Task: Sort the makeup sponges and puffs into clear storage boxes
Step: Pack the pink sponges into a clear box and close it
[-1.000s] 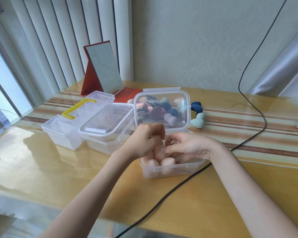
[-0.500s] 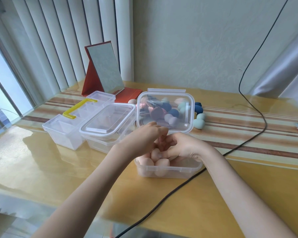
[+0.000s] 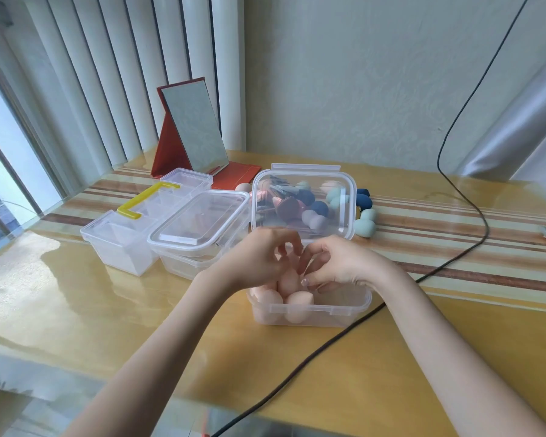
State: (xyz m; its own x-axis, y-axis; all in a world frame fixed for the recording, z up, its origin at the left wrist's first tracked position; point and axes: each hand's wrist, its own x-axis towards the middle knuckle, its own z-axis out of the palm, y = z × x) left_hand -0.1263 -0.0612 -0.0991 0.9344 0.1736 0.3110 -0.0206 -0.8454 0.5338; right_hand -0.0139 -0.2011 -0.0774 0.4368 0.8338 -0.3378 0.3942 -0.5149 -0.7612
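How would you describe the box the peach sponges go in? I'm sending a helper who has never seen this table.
On the yellow table, find the person's two hands, left hand and right hand; the open clear box sits right under them. Unlike the lidded box and the yellow-handled box to its left, it holds peach sponges and its lid stands upright behind.

Both forearms converge above the open clear box. Left hand and right hand hover over its left half, fingers curled, fingertips nearly meeting; grasp indiscernible.
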